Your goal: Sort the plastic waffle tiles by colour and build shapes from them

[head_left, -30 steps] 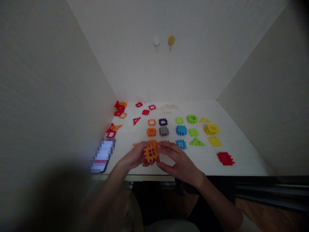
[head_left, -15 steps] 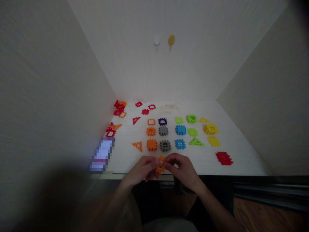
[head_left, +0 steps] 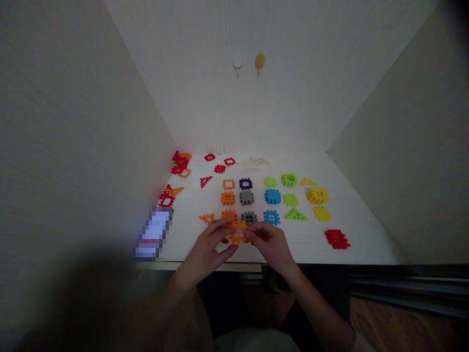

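Observation:
Both hands meet over the near middle of the white table [head_left: 366, 230]. My left hand [head_left: 208, 249] and my right hand [head_left: 269, 244] pinch a flat orange waffle block [head_left: 238, 232] between their fingertips, low over the tabletop. Just behind it lie an orange square block [head_left: 229, 214], a grey square block [head_left: 249, 217] and an orange triangle [head_left: 207, 218]. The hands hide part of the held block.
Rows of coloured waffle blocks fill the table: blue [head_left: 272, 196], green [head_left: 289, 180], yellow [head_left: 317, 195], a red one [head_left: 337, 239] at the near right, red and orange pieces [head_left: 179, 164] at the far left. A phone [head_left: 154, 237] lies at the near-left edge. Walls close in on three sides.
The orange block went from upright near the rows, back to the table's near edge, then forward again. It now lies flatter and lower, just in front of the orange and grey squares.

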`<state>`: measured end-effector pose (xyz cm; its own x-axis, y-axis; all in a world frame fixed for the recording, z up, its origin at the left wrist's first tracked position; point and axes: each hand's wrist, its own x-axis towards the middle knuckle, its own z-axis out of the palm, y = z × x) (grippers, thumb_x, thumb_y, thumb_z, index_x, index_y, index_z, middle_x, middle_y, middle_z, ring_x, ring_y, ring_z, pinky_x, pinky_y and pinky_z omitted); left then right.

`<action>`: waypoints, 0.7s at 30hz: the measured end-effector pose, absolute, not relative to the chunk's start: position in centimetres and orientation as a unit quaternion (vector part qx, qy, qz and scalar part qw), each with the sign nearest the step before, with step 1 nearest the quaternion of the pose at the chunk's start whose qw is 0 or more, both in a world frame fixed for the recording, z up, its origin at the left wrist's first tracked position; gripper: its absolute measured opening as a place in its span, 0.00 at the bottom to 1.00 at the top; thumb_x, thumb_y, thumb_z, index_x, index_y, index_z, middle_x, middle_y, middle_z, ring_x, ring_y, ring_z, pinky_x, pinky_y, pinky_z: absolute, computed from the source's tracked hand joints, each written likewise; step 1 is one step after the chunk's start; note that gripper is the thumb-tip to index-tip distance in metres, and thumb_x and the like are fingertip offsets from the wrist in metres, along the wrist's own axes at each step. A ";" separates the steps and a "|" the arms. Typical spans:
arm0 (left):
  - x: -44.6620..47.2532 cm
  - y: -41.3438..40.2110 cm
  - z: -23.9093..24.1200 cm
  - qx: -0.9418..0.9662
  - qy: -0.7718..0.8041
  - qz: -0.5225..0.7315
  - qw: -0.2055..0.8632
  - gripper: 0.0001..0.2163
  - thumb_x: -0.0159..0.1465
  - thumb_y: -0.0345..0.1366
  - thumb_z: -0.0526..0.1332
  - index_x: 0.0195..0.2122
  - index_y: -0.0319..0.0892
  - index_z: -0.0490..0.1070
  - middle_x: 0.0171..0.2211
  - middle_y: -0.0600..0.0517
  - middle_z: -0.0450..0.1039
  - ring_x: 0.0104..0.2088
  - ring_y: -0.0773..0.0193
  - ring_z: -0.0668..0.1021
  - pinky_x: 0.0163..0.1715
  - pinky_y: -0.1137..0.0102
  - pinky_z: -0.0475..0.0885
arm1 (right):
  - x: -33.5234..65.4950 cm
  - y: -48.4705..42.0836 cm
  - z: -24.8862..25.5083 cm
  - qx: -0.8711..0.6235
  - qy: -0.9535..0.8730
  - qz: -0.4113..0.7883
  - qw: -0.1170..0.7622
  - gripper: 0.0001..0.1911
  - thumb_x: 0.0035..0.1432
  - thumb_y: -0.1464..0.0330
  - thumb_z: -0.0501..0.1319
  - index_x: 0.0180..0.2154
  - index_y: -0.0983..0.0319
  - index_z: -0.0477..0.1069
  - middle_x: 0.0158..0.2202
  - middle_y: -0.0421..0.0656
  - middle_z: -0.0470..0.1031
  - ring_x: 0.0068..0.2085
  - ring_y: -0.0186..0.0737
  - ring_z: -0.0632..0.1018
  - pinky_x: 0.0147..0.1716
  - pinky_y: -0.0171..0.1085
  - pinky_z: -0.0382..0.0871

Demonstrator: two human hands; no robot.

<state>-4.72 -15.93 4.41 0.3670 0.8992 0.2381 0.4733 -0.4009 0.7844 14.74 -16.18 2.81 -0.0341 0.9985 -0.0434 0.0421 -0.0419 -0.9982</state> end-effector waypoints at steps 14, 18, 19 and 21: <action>-6.9 -9.6 6.0 0.761 0.451 0.357 0.301 0.16 0.54 0.43 0.66 0.42 0.44 0.75 0.48 0.46 0.73 0.46 0.57 0.76 0.47 0.61 0.73 | 16.4 -10.1 5.4 -0.404 -0.825 0.215 0.330 0.12 0.59 0.65 0.58 0.44 0.58 0.73 0.47 0.45 0.74 0.49 0.39 0.74 0.51 0.42 0.67; -7.1 -5.4 5.8 0.768 0.444 0.352 0.299 0.19 0.52 0.45 0.67 0.43 0.41 0.75 0.48 0.46 0.74 0.46 0.57 0.76 0.48 0.62 0.72 | 16.0 -5.6 5.8 -0.394 -0.858 0.158 0.289 0.12 0.59 0.66 0.58 0.44 0.62 0.73 0.47 0.47 0.74 0.50 0.40 0.72 0.52 0.41 0.65; -7.1 -4.4 5.6 0.770 0.443 0.347 0.302 0.19 0.52 0.45 0.67 0.43 0.41 0.75 0.48 0.45 0.74 0.46 0.57 0.76 0.49 0.62 0.71 | 15.8 -4.5 5.7 -0.391 -0.868 0.144 0.271 0.12 0.59 0.67 0.58 0.43 0.63 0.73 0.46 0.47 0.75 0.50 0.40 0.72 0.52 0.40 0.64; -7.1 -2.7 4.8 0.770 0.445 0.335 0.311 0.20 0.51 0.44 0.67 0.44 0.40 0.75 0.48 0.45 0.74 0.46 0.57 0.76 0.49 0.62 0.71 | 15.4 -2.6 5.5 -0.394 -0.883 0.126 0.221 0.11 0.58 0.68 0.58 0.41 0.64 0.74 0.43 0.47 0.76 0.48 0.41 0.73 0.51 0.39 0.63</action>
